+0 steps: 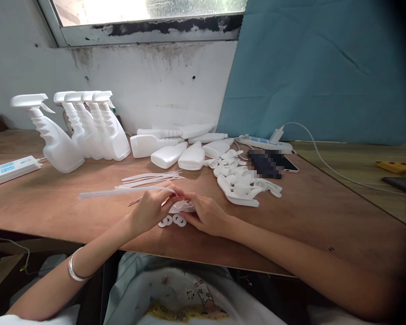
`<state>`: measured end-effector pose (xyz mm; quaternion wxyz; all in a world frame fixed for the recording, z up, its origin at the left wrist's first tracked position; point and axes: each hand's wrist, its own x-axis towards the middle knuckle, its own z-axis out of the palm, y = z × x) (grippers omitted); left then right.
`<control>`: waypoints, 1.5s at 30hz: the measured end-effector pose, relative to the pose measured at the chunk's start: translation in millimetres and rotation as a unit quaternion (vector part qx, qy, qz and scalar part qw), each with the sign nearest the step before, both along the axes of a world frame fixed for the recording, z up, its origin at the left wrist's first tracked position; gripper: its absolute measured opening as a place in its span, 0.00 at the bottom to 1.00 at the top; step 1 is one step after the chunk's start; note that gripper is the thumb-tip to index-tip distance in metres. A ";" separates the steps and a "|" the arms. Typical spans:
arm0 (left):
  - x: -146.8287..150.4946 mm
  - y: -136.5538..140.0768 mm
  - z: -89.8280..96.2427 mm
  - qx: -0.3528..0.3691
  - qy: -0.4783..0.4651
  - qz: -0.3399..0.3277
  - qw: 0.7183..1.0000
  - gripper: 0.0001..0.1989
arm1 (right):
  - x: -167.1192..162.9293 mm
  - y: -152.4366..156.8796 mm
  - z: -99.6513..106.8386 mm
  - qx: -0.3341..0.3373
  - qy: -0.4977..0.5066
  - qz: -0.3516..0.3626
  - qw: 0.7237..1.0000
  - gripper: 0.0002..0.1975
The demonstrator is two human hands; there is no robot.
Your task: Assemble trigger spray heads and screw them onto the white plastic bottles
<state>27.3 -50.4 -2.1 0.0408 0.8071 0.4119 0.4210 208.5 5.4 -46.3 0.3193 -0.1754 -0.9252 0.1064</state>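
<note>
Where the two hands meet near the front edge of the brown wooden table (pixel 307 198), I see one end of a long, translucent, flexible plastic tube (pixel 122 191), its free length sticking out to the left above the tabletop. The left hand (pixel 152 206) has its fingers closed on the tube; the right hand (pixel 207 212) curls in from the other side, fingertips at the bent end, but I can't tell what it grips. To my eye, pinching close to that end, with wrists rested, should stop so soft a tube from buckling.

Small pale plastic parts (pixel 180 206) sit between the hands, partly hidden, with flat white ring washers (pixel 178 220) just below; low, loose palms would avoid scattering them. Beyond lie thin whitish plastic strips (pixel 149 176), then white plastic bottles on their sides (pixel 192 156), loose white trigger heads (pixel 236 196) and, to the left, upright white spray bottles (pixel 117 140).
</note>
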 end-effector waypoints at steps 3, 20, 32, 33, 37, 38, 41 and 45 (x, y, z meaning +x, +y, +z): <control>-1.1 1.1 -1.7 0.002 0.002 -0.013 1.000 0.07 | 0.0 -0.5 0.1 -0.007 0.004 -0.005 1.000 0.17; -5.8 10.9 0.6 -0.031 0.008 -0.016 0.999 0.09 | -1.8 0.5 -2.2 -0.022 -0.007 -0.026 0.999 0.14; -6.4 10.4 -1.6 -0.032 -0.004 -0.008 0.999 0.09 | -2.4 2.6 -3.4 -0.007 0.000 -0.019 1.000 0.14; -6.7 10.2 -2.1 -0.034 -0.008 -0.008 0.999 0.08 | -2.5 2.2 -2.8 -0.007 0.002 -0.018 1.000 0.14; -7.2 10.2 -2.1 -0.034 0.006 -0.028 0.999 0.08 | -2.6 1.8 -1.9 -0.015 0.002 -0.020 1.000 0.14; -7.0 10.5 -1.4 -0.032 0.010 -0.029 0.999 0.07 | -2.4 1.9 -2.1 -0.020 0.000 -0.022 1.000 0.15; -6.7 12.4 1.2 -0.009 0.020 -0.030 0.999 0.07 | -1.8 2.0 -2.7 -0.034 -0.011 -0.027 0.999 0.15; -7.9 15.7 2.8 0.017 0.029 -0.038 0.999 0.08 | -1.3 0.5 -2.0 -0.026 -0.009 -0.027 0.999 0.14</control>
